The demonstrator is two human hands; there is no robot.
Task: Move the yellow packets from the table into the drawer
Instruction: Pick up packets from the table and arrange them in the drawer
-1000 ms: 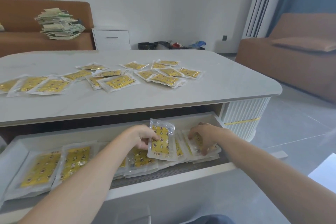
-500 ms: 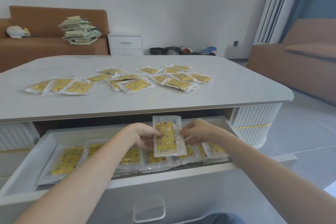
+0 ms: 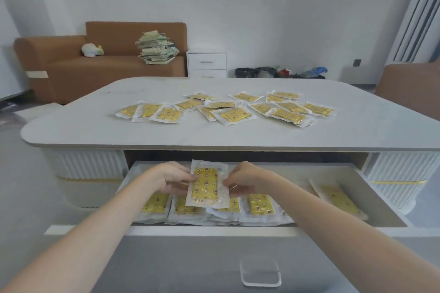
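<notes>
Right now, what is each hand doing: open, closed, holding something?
Left hand: holds the left edge of a yellow packet over the drawer.
Right hand: pinches the same packet's right edge.

held packet: a clear plastic sleeve with a yellow patterned insert. It stands upright with its long side vertical, pinched at its left edge by the left hand and at its right edge by the right hand.
drawer packets: the same kind, lying flat and overlapping in a row right under the grip and to both sides of it.
lone packet: flat and angled on the drawer floor, well to the right of the grip.
table packets: scattered flat beyond the grip in a loose band, many overlapping.
drawer: white and pulled open beneath the grip.
table: pale grey top with rounded corners, beyond the grip.
</notes>
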